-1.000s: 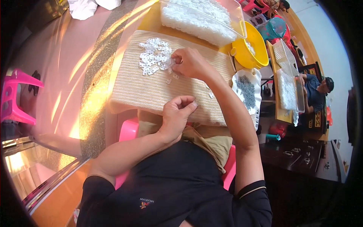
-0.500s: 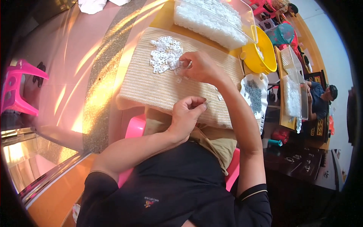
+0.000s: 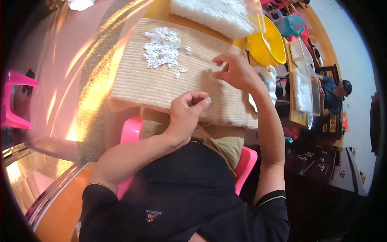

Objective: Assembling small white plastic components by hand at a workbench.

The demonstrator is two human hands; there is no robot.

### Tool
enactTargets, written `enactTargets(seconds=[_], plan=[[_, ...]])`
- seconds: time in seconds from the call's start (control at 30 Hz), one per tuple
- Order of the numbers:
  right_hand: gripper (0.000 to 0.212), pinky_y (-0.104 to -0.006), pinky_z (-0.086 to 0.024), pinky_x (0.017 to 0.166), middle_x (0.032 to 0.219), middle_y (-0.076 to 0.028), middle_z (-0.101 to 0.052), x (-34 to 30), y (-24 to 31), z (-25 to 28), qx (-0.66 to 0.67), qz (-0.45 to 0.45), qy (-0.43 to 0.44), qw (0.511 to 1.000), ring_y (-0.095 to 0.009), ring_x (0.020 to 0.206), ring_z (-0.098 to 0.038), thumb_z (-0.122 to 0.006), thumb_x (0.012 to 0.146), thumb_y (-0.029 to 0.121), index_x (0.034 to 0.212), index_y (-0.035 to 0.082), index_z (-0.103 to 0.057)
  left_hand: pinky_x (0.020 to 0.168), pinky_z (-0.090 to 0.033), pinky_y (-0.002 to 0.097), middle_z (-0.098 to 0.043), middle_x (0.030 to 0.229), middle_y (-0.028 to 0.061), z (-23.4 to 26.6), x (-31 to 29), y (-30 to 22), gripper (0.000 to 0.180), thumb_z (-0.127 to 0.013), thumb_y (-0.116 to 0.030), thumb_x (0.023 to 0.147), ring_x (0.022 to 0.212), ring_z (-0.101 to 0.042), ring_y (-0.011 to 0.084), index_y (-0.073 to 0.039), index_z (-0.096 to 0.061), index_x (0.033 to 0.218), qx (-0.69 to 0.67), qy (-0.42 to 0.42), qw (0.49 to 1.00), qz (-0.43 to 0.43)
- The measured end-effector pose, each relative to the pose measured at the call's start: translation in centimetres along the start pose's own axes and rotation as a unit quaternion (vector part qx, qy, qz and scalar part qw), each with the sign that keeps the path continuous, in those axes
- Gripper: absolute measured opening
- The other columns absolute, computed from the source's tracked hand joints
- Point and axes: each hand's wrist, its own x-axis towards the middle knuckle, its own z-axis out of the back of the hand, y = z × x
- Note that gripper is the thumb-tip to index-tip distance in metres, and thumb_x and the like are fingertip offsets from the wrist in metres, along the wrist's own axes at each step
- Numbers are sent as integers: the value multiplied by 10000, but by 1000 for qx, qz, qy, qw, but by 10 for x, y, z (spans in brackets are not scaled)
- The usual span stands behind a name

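My left hand (image 3: 186,115) is low over the near part of a striped beige cloth (image 3: 129,80). Its thumb and index finger pinch a small white plastic piece (image 3: 209,99). To the right and a little farther off, my right hand (image 3: 238,73) hovers above the cloth, thumb and forefinger apart, with nothing visible between them. A pile of small white plastic pieces with holes (image 3: 162,46) lies at the cloth's far left. Beside the pile are a loose piece (image 3: 188,50) and a couple more nearer to me.
Beyond the cloth stands a clear box (image 3: 213,18) full of white pieces. A yellow bowl (image 3: 279,48) is at the far right, and a white bag (image 3: 268,78) sits behind my right forearm. Another person (image 3: 334,97) sits farther right. Pink stool (image 3: 18,101) at left.
My right hand has come away from the pile toward the right, and its fingers have spread. The left hand keeps its pinch. The whole view has shifted, with the scene sliding left and up.
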Motion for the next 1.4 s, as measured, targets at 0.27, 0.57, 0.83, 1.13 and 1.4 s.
enactTargets(seconds=[0.27, 0.57, 0.83, 1.13, 1.4], plan=[[325, -354, -507, 773, 1006, -161, -653, -51, -10, -16, -40, -22, 8, 999, -284, 881, -643, -703, 729, 80, 1043, 14, -650, 636, -435, 195, -624, 819, 21, -3, 0, 1, 110, -640, -20, 856, 714, -545, 66, -9, -629, 965, 1, 10, 1000, 4], [146, -349, -499, 696, 842, -158, -645, -56, -17, -22, -19, 14, -9, 1000, -291, 753, -634, -673, 749, 63, 870, -19, -670, 729, -466, 208, -625, 872, 20, -1, -1, 0, 122, -646, -17, 849, 790, -556, 66, 3, -639, 969, -10, 14, 1000, 6], [115, -381, -503, 735, 835, -160, -656, -64, -9, -28, 29, -25, -43, 998, -322, 800, -639, -638, 753, 74, 841, 13, -683, 661, -445, 207, -624, 812, 26, 0, 0, 1, 116, -647, -36, 859, 737, -563, 84, -12, -624, 970, -9, 6, 1000, 16], [148, -276, -504, 632, 742, -121, -672, -9, 20, -27, 114, 40, -89, 989, -154, 677, -641, -695, 760, 72, 874, -21, -679, 699, -477, 214, -634, 845, 29, 0, 1, 5, 121, -649, -27, 859, 752, -580, 88, -16, -630, 978, -19, -3, 1000, 2], [244, -332, -511, 669, 832, -165, -679, 35, 34, -51, 92, 87, -45, 991, -232, 734, -655, -730, 718, 139, 914, 1, -686, 719, -491, 218, -630, 857, 22, -1, -1, 2, 109, -651, -28, 857, 768, -587, 85, -13, -628, 963, 7, 1, 1000, 12]])
